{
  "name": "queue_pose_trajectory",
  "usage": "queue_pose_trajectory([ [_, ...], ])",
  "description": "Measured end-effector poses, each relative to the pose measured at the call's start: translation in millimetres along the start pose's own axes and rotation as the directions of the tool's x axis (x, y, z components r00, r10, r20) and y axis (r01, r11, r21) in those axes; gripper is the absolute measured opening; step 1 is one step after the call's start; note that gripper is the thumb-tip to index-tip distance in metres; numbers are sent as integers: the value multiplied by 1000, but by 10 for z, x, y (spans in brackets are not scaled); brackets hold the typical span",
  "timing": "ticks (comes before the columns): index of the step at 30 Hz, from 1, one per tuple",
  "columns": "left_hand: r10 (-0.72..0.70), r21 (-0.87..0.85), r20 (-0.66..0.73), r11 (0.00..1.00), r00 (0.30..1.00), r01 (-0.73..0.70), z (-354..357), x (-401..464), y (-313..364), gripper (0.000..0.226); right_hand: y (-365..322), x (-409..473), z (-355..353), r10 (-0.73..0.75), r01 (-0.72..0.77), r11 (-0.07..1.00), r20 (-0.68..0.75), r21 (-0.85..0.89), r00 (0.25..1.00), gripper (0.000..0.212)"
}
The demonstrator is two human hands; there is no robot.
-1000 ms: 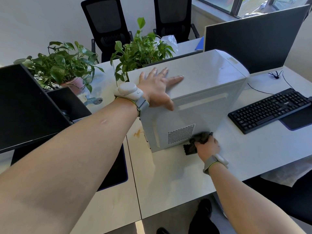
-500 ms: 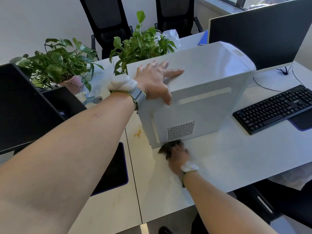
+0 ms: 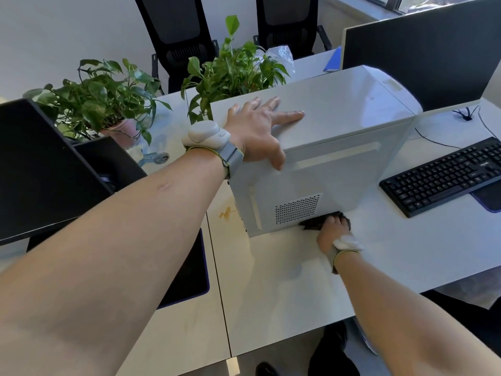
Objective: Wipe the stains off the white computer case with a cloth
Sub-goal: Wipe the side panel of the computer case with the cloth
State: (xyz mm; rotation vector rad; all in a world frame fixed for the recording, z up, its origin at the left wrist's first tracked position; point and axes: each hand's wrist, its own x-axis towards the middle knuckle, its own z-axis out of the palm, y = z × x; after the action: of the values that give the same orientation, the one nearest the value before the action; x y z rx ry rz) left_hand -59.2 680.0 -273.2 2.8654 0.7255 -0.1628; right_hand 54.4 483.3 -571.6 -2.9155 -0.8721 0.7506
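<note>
— Where was the case?
— White computer case (image 3: 333, 147) stood on the desk (image 3: 284, 280) beside the keyboard (image 3: 444, 175). Left hand (image 3: 260, 131) lay flat on top, fingers spread, thumb over the edge.
— And the cloth?
— Dark cloth (image 3: 314, 223) at the case's lower edge, under the right hand (image 3: 332, 230), fingers curled onto it.

Two potted plants (image 3: 108, 99) (leafy), black keyboard (image 3: 444, 175), monitor (image 3: 423, 47), office chairs (image 3: 176, 31).
</note>
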Motion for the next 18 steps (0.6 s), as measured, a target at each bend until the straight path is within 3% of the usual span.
queue_pose_trajectory([
  [4,-3,-4,-13,1000,1000,3,11,3,-8,109,-528,-268,87,-76,80,995,74,-53,994,44],
  [6,-2,-5,-17,1000,1000,2,16,3,-6,110,-802,-452,239,-236,242,968,87,-70,968,44],
  [9,9,-13,-18,1000,1000,-9,23,8,-20,110,-977,-690,405,-559,579,813,193,-63,806,47],
  [10,12,-10,-21,1000,1000,-12,23,13,-18,110,-937,-683,407,-628,656,751,229,-73,744,52],
  [11,7,-5,-21,1000,1000,-8,24,5,-43,110,-878,-633,400,-643,671,739,232,-62,730,56],
  [15,8,-16,-22,1000,1000,-8,42,18,-42,112,-191,-266,176,-443,441,897,95,34,892,55],
  [18,7,-21,-25,1000,1000,-8,48,25,-38,112,278,-84,-28,-140,155,971,-97,180,985,29],
])
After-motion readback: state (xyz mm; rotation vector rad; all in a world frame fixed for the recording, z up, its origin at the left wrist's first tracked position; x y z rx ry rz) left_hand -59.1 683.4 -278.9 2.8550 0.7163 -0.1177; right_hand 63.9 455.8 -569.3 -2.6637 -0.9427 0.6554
